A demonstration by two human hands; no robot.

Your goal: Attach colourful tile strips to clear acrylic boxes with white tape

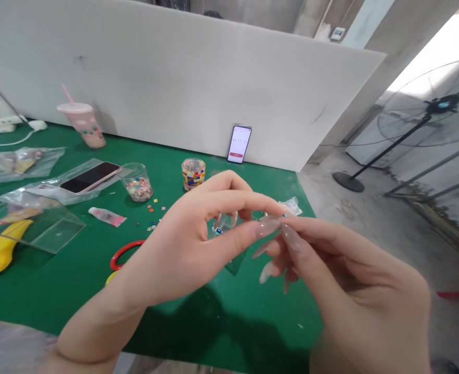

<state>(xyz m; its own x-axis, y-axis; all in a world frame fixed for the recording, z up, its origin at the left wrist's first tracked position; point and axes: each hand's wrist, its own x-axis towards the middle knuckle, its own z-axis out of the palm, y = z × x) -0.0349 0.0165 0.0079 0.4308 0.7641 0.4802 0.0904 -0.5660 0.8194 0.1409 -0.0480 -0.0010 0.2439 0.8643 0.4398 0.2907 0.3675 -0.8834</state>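
My left hand [198,234] and my right hand [354,275] meet at their fingertips above the green table. Thumb and index finger are pinched together on each. Whatever lies between the tips is too small or too hidden to name. Behind and under my left hand is a clear see-through object [235,264], mostly covered, with a small blue tile [219,231] showing near it. Beyond the left hand stands a round cup covered in coloured mosaic tiles [193,175]. A tilted clear plastic cup [138,188] holds many small mosaic pieces, and several loose ones [150,208] lie beside it.
Left on the green table [167,327] are a pink tube [107,216], red-handled scissors [122,253], a yellow tool [3,249], a clear box [57,228], a dark-screened phone [91,177] and a pink tumbler [83,124]. A lit phone [239,144] leans on the white board [167,78].
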